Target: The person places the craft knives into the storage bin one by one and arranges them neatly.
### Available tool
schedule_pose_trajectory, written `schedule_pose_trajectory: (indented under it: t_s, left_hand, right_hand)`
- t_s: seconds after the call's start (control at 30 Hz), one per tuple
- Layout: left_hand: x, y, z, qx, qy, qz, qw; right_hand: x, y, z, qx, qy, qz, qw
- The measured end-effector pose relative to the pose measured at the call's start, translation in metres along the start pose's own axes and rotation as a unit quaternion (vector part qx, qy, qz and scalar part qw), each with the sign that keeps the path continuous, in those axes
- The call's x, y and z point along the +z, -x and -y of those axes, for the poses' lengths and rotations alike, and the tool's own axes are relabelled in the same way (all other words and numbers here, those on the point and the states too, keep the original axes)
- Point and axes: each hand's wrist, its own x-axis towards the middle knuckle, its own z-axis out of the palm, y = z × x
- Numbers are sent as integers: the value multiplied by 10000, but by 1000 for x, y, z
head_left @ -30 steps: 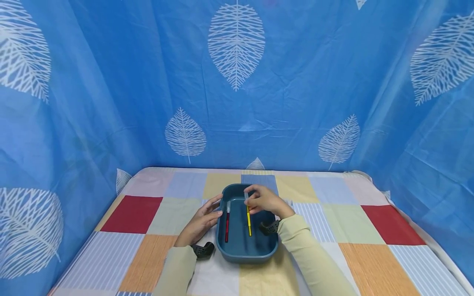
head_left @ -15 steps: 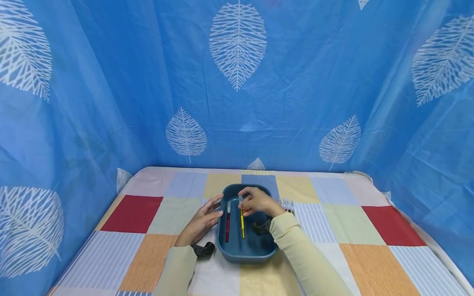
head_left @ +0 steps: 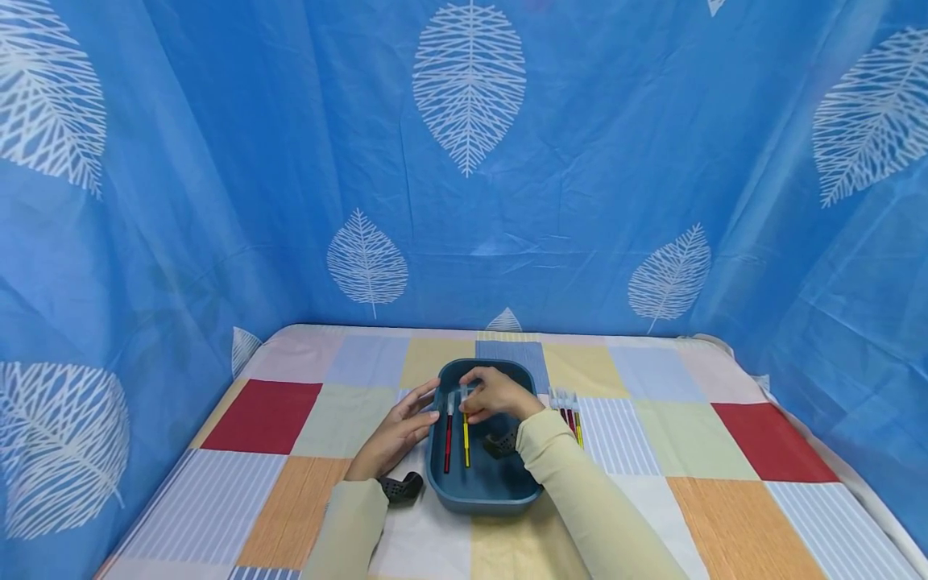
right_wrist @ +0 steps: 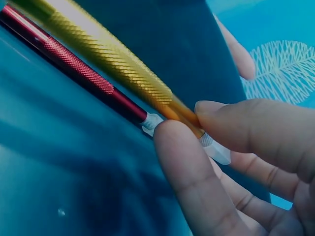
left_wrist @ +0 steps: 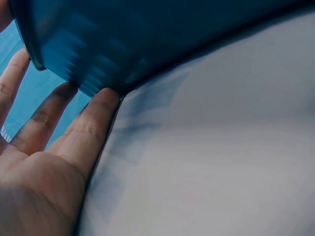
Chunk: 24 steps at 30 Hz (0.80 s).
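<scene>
A yellow craft knife [head_left: 466, 445] with a knurled metal handle and a clear cap is pinched near its capped end between the thumb and finger of my right hand [head_left: 499, 395]. It is over the inside of a dark blue plastic tray [head_left: 489, 483]. To its left in the tray lies a red craft knife [head_left: 448, 439], also capped, roughly parallel to it; both fill the upper left of the right wrist view. Fairly straight fingers of my left hand [head_left: 397, 431] touch the tray's left outer wall [left_wrist: 98, 59].
Several more capped craft knives [head_left: 570, 419], red and yellow among them, lie just right of the tray, partly behind the right forearm. A patchwork cloth [head_left: 261, 419] covers the table. Blue curtains [head_left: 464, 225] with white leaves enclose the back and sides.
My right hand has moved left with the yellow craft knife, bringing it close to the red one. The knives right of the tray have come into view. My left hand has stayed put.
</scene>
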Motion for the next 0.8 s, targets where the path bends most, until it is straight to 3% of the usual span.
schedule_pose_trajectory:
  t_s: [0.5,0.8]
  left_hand:
    - [1,2,-1,-90,-3,-107,9999]
    - [0,-1,0,-56,-41,-31,10000]
  right_hand:
    - [16,-13,-5,463,21,-92,9989]
    - [22,-17,-7,479,320,-310,9979]
